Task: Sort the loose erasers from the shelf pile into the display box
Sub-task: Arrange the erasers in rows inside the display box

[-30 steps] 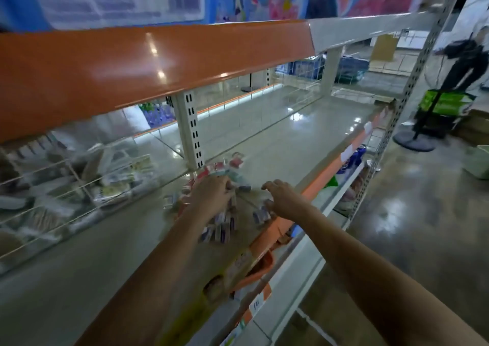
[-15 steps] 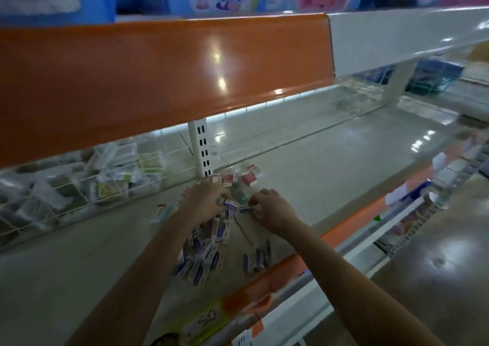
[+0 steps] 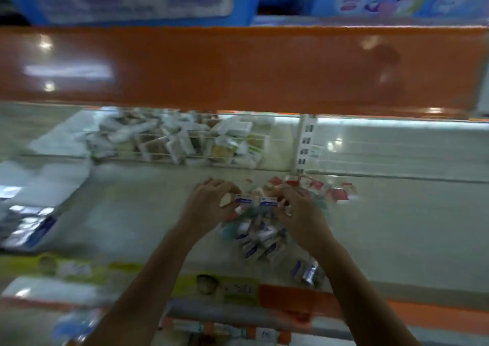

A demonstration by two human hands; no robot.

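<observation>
A pile of small loose erasers (image 3: 260, 237) in blue-and-white sleeves lies on the grey shelf (image 3: 132, 213), with red-and-white ones (image 3: 341, 191) at its far right. My left hand (image 3: 211, 200) and my right hand (image 3: 293, 205) are side by side over the pile's far end. Their fingers are curled around a short row of erasers (image 3: 255, 202) pinched between the two hands. No display box can be made out in this blurred frame.
A wire basket (image 3: 185, 144) full of white packets stands at the back of the shelf. Silver-blue packs (image 3: 23, 224) lie at the left. The orange front of the upper shelf (image 3: 238, 65) hangs close overhead. An orange and yellow price strip (image 3: 238, 290) runs along the shelf's front edge.
The camera has swung left, so the shelf is seen head-on. Both hands have closed in from either side and now pinch a row of erasers between them.
</observation>
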